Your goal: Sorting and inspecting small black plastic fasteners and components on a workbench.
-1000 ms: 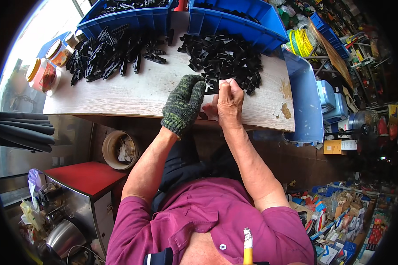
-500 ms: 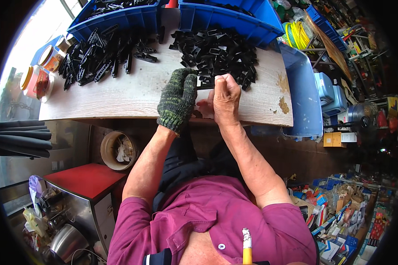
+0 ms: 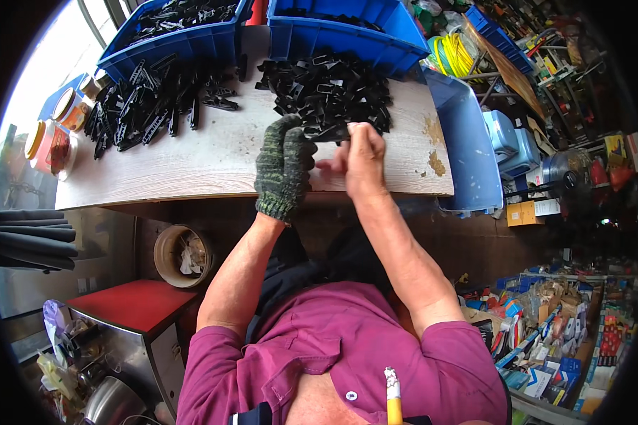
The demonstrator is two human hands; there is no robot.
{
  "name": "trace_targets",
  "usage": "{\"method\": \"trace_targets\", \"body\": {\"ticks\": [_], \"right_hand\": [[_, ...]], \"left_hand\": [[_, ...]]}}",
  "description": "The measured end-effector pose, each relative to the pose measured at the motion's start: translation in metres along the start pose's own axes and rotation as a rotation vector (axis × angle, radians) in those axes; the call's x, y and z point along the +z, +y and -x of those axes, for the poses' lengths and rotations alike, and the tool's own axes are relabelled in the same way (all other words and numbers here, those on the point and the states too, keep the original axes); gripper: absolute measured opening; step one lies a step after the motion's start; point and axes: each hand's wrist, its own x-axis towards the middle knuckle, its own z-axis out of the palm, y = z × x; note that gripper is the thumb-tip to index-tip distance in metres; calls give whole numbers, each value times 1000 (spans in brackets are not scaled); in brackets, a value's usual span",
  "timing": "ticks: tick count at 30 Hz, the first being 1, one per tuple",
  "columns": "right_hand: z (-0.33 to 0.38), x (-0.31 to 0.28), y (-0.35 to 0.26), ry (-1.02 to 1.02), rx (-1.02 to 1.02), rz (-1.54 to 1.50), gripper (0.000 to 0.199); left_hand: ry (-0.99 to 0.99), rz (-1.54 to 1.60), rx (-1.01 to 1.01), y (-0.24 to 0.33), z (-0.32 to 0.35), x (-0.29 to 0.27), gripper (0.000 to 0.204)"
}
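Grips: knit-gloved left hand [image 3: 283, 164], bare right hand [image 3: 364, 159] pinch flat black plastic piece [image 3: 327, 133] | pale woodgrain bench [image 3: 205, 152]

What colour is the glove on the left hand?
The glove is a mottled dark green and grey knit; the head view shows it clearly.

Hands lift off the bench edge toward the pile of clips

A second ago both hands sat close together at the near edge of the wooden bench [image 3: 191, 163], just short of the heap of black clips [image 3: 326, 88]. Since then the gloved left hand [image 3: 283, 166] has curled upward and its fingertips have reached the near side of that heap, while the bare right hand [image 3: 361, 159] has come up beside it. A black clip [image 3: 327, 133] is now pinched between the two hands, right against the heap's front edge.
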Motion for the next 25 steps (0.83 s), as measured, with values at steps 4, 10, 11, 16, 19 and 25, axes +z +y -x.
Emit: {"method": "trace_targets", "body": {"ticks": [4,10,11,16,19,25], "right_hand": [[-29,-52,-44,381,-7,-95,42],[-34,-115,-62,678,-125,-1,32],[-33,-112,-56,598,11,101,33],[-34,-87,-42,246,276,446,38],[-41,-81,-40,161,249,663,34],[-49,-78,-34,110,224,831,29]], "left_hand": [[3,-13,39,-4,0,-1,33],[-18,-71,116,-14,-4,-1,32],[-23,-140,149,-15,-4,-1,31],[-11,-217,217,-24,-4,-3,28],[-26,-270,302,-29,-6,-4,27],[-51,-396,412,-16,-3,-4,31]]}}
